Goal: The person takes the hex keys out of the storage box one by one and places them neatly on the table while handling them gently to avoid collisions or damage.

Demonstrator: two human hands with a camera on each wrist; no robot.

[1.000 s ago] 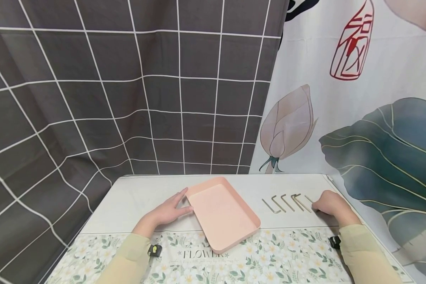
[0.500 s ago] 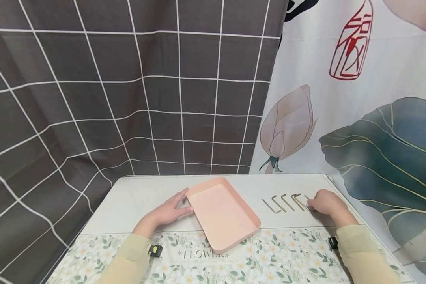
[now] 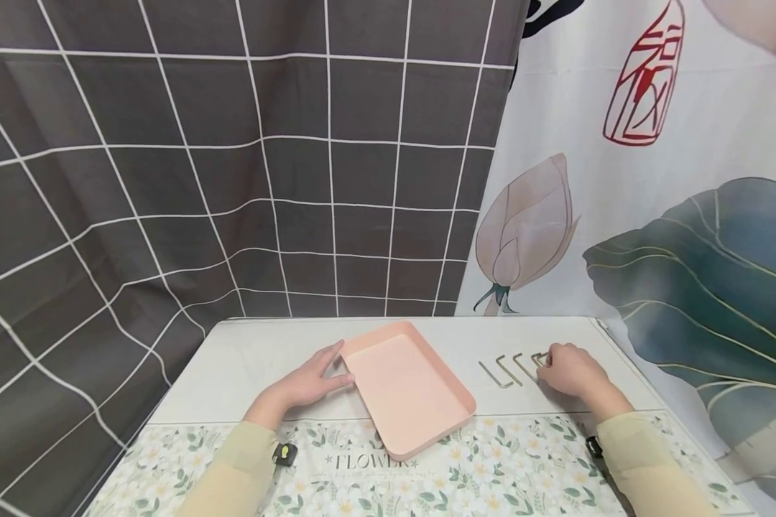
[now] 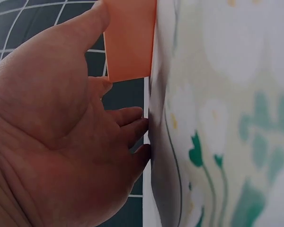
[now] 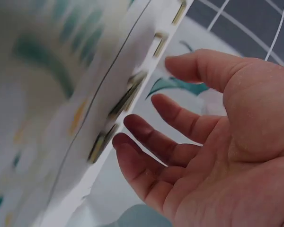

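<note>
A shallow pink tray (image 3: pixel 407 388) lies at an angle on the table, with its near wall also in the left wrist view (image 4: pixel 130 40). My left hand (image 3: pixel 304 384) is at the tray's left side, thumb and fingertips touching its edge, fingers extended. Several L-shaped brass-coloured hex keys (image 3: pixel 509 370) lie in a row to the right of the tray. Over the right end of that row is my right hand (image 3: pixel 572 370), hiding part of it. In the right wrist view its thumb and fingers stand apart, loosely bent, close beside the hex keys (image 5: pixel 127 98) with nothing gripped.
The table has a white far part (image 3: pixel 265 341) and a flower-printed near part (image 3: pixel 336 495). Behind it hang a dark grid-patterned curtain (image 3: pixel 362 172) and a white cloth printed with plants (image 3: pixel 543 115). Each wrist wears a small black device (image 3: pixel 286 454).
My right hand has moved left along the table, bringing the rightmost hex keys under its fingers and covering them. The left hand and the tray have stayed put.
</note>
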